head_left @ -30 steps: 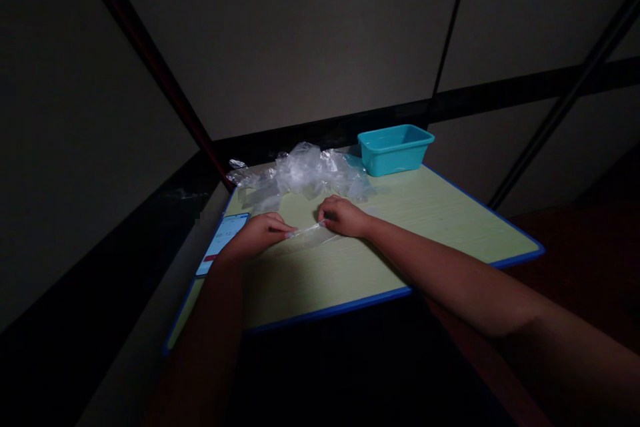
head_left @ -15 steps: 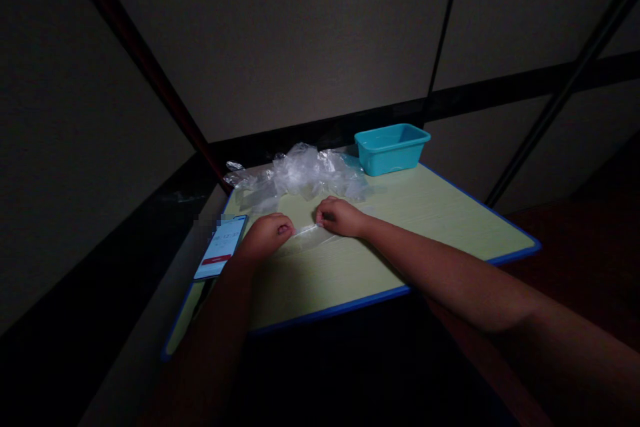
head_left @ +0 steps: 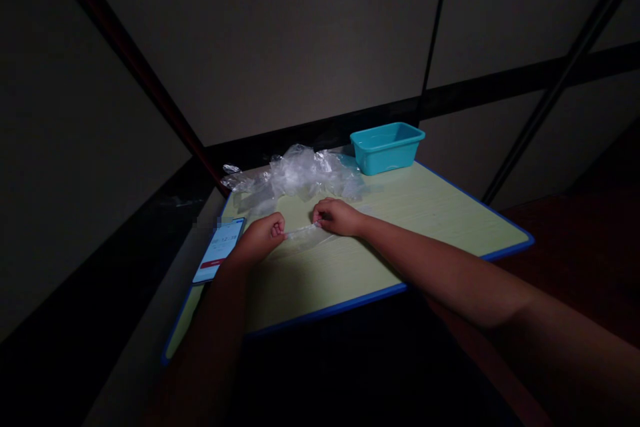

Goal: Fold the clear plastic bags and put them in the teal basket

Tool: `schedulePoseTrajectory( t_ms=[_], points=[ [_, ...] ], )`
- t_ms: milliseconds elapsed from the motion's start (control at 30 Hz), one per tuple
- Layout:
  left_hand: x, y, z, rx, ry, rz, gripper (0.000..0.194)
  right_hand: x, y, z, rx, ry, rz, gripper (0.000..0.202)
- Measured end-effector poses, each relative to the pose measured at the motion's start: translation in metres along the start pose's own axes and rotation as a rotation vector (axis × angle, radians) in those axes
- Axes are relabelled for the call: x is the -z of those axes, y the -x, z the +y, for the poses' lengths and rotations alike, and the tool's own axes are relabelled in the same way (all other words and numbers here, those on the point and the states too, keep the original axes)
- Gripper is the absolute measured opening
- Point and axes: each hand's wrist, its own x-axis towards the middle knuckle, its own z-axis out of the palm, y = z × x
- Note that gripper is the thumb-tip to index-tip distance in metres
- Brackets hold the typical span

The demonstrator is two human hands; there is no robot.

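working a clear plastic piece (head_left: 309,236) between both hands, over the middle of the table (head_left: 440,213); pinching one end of a bright, straight edge with the left hand (head_left: 261,235), curling the other fingers in; pinching the opposite end with the right hand (head_left: 340,217), bending the knuckles over; leaving a short span between, looking fairly taut; not telling, in such dim light, whether handling a single sheet or a flat bag; judging the present step as straightening that edge; judging the next move as calling for an even pull, level pinches and a light touch against creasing;

seeing a crumpled heap of clear plastic (head_left: 303,172) beyond the hands, toward the back; seeing a turquoise tub (head_left: 386,155) just right of it; finding no readable label or brand on either;

spotting a phone (head_left: 220,245) just left of the left hand, lying lit; reading large digits (head_left: 224,238), seemingly a timer, making out 12 and possibly 38; noting a red bar (head_left: 213,263) below, with unreadable lettering; losing smaller text to blur
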Motion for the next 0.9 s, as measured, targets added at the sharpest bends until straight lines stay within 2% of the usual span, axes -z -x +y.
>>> schedulePoseTrajectory(
  t_ms=[300, 533, 700, 900],
  points=[
    [0.004, 0.001, 0.007, 0.006, 0.033, -0.031, 0.008, -0.001, 0.0, 0.004, 0.042, 0.028, -0.016, 0.021],
    [0.005, 0.001, 0.006, 0.057, 0.123, -0.026, 0.013, 0.007, 0.0, -0.01, 0.039, 0.095, 0.036, 0.017],
    [0.004, 0.001, 0.006, 0.066, 0.128, -0.022, 0.015, 0.01, 0.001, -0.012, 0.157, -0.005, 0.02, 0.008],
    [0.006, 0.001, 0.009, 0.037, 0.132, -0.033, 0.015, 0.004, 0.002, -0.002, 0.143, -0.126, -0.025, 0.01]
  ],
)
